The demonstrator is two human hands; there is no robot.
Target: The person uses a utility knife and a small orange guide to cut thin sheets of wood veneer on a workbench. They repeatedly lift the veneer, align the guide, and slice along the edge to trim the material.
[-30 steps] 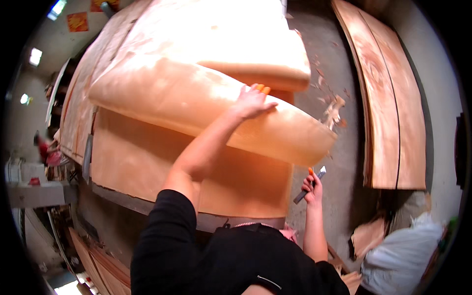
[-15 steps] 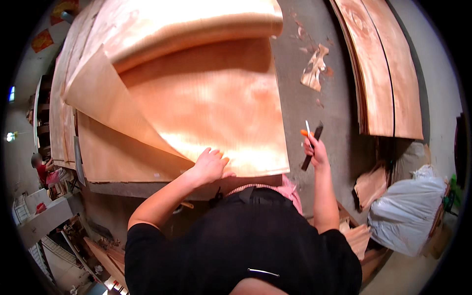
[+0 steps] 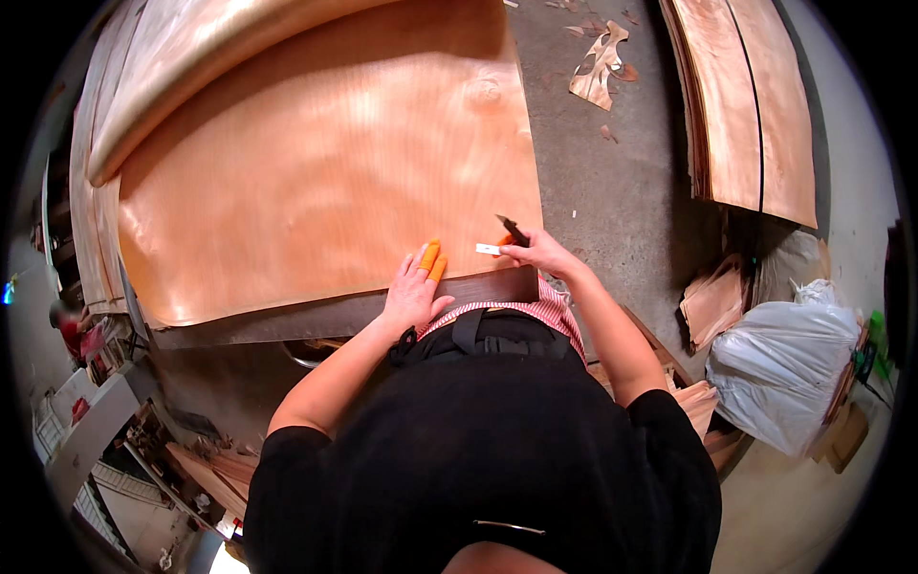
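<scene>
A broad sheet of light wood veneer (image 3: 325, 182) lies over the bench, its near edge just short of the bench's dark front edge (image 3: 492, 287). My left hand (image 3: 413, 295) rests flat on that near edge with fingers outstretched; two of them wear orange finger covers (image 3: 431, 260). At the sheet's near right corner, my right hand (image 3: 547, 253) is closed around a dark, pointed, knife-like tool (image 3: 513, 230). A small white piece (image 3: 488, 249) sticks out from the same hand; its kind is unclear. Some orange shows beside it, partly hidden by the fingers.
A rolled part of veneer (image 3: 191, 81) curves across the far side. To the right stands a stack of veneer sheets (image 3: 775, 115); torn scraps (image 3: 601, 67) litter the grey floor. A white plastic-wrapped bundle (image 3: 789, 373) sits at right. Far left, a person in red (image 3: 70, 330) is partly visible.
The folded-over left part of the sheet now lies flat. My right hand came in from over the floor to the sheet's corner, still holding the tool. My left hand has flattened out.
</scene>
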